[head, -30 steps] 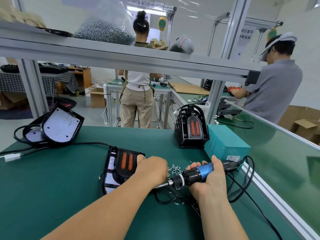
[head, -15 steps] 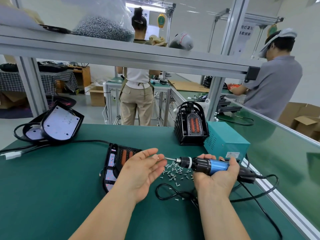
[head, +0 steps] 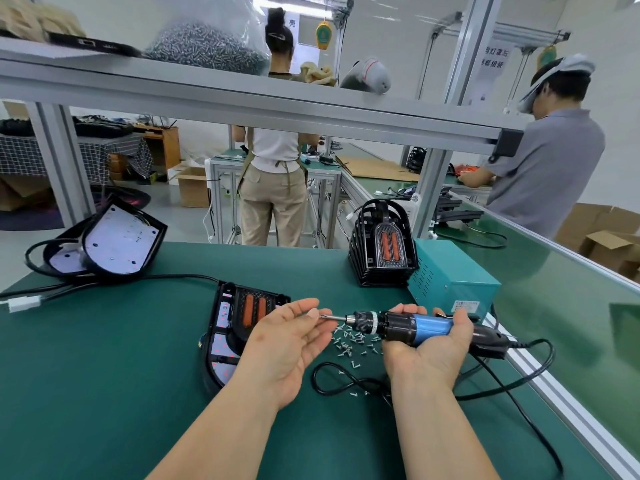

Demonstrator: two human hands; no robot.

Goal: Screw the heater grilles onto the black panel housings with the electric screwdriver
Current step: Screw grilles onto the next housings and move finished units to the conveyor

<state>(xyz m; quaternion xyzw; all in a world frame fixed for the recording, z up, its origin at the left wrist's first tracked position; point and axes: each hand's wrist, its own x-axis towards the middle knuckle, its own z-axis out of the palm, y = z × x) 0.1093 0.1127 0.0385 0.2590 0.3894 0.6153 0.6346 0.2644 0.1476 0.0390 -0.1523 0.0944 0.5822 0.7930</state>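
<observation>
Gripping electric screwdriver (head: 429, 325): right hand (head: 426, 355) | left hand (head: 287, 344) fingers (head: 304, 303) relaxed, touching its tip

Quick tally off my feed:
- one electric screwdriver (head: 415, 327)
- one teal power box (head: 453, 282)
- one panel housing (head: 216, 344) mid-frame, with one grille (head: 256, 299) on it
- what looks like two spare housings (head: 117, 244) stacked at the upper left
- one grille stack (head: 381, 251), layers uncountable
- loose screws (head: 349, 341), way too many to count
</observation>
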